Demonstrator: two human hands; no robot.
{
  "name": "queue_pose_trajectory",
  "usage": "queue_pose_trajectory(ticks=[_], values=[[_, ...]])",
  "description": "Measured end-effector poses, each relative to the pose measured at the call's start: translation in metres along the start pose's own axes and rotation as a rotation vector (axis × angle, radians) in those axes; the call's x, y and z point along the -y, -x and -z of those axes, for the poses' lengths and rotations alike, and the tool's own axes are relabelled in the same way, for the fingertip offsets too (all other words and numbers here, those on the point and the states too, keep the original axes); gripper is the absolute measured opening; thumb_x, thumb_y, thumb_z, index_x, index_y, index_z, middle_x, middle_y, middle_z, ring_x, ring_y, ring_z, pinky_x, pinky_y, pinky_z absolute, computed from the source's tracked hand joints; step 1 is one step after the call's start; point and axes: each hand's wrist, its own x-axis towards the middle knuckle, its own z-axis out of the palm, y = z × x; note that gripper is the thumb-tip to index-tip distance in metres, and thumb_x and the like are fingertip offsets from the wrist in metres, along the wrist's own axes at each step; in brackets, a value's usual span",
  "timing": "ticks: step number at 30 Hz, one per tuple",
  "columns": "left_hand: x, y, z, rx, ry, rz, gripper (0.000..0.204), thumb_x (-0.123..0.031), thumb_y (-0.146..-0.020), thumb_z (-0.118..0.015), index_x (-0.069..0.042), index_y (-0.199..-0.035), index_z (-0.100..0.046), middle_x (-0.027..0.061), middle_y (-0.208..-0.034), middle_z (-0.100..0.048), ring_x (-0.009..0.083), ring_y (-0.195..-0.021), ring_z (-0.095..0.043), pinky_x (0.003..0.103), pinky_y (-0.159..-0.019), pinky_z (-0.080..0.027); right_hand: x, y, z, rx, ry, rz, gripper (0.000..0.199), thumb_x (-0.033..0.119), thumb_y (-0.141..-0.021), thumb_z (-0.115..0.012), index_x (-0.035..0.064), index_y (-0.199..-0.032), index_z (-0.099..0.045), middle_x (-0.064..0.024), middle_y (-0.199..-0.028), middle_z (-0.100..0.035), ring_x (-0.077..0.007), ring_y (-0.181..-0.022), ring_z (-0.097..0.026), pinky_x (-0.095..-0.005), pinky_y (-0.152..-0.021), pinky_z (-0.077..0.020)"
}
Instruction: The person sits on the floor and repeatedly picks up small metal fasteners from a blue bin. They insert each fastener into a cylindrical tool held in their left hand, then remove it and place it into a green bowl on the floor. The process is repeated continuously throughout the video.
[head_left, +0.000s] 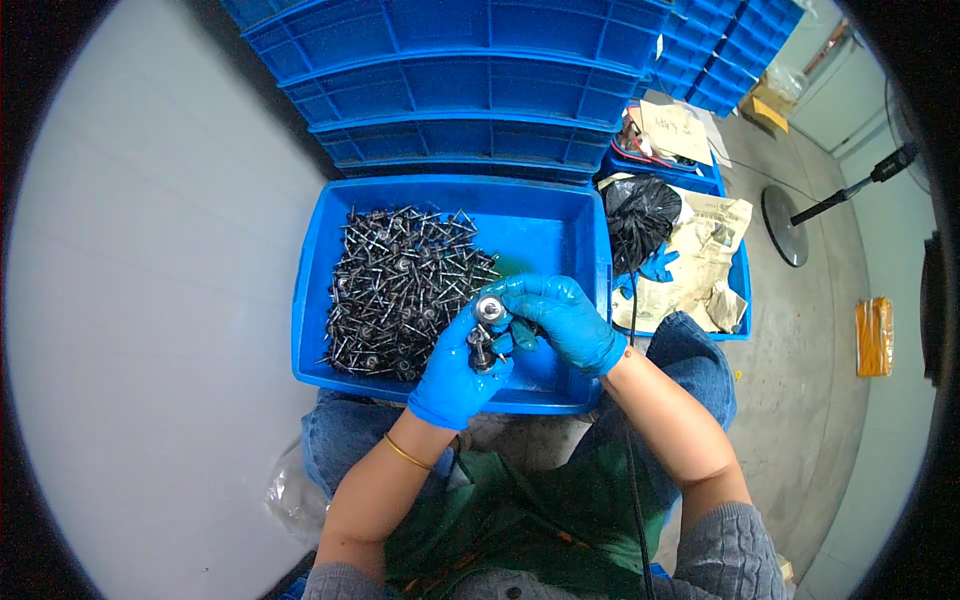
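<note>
Over the blue bin (545, 225), toward its near right corner, the left hand (452, 372) curls around metal parts (481, 352); the right hand (562, 318) bends in from the right edge — fingers at a round metal piece (490, 309), its exact grip unclear.

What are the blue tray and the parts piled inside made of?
The blue tray looks like semi-glossy plastic: evenly coloured, softly shining. The piled parts seem partly metal, glinting silvery along thin shafts, though their dark ends could be rubber or metal.
</note>
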Motion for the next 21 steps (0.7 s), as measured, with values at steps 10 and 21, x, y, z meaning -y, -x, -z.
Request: queue_pose_trajectory(ticks=[10, 21], values=[[-0.007, -0.006, -0.001, -0.218, -0.153, -0.150, 0.020, -0.022, -0.085, -0.043, -0.005, -0.090, -0.052, 0.0043, -0.078, -0.055, 0.0116, -0.065, -0.052, 0.023, -0.058, -0.046, -0.008, -0.010, 0.006, -0.008, -0.109, -0.045, 0.026, 0.018, -0.078, -0.054, 0.0048, -0.101, -0.052, -0.0028, -0.070, -0.055, -0.0091, -0.054, -0.051, -0.0197, -0.045, -0.0391], [-0.082, 0.017, -0.007, -0.214, -0.005, -0.511, 0.015, -0.024, -0.082, -0.049, -0.010, -0.086, -0.054, -0.0005, -0.068, -0.052, 0.0095, -0.055, -0.049, 0.017, -0.034, -0.034, -0.092, -0.164, 0.087, -0.492, 0.668, 0.098, 0.028, 0.033, -0.079, -0.047, 0.0071, -0.078, -0.059, -0.0125, -0.074, -0.059, -0.0240, -0.067, -0.057, -0.0342, -0.057, -0.0455]])
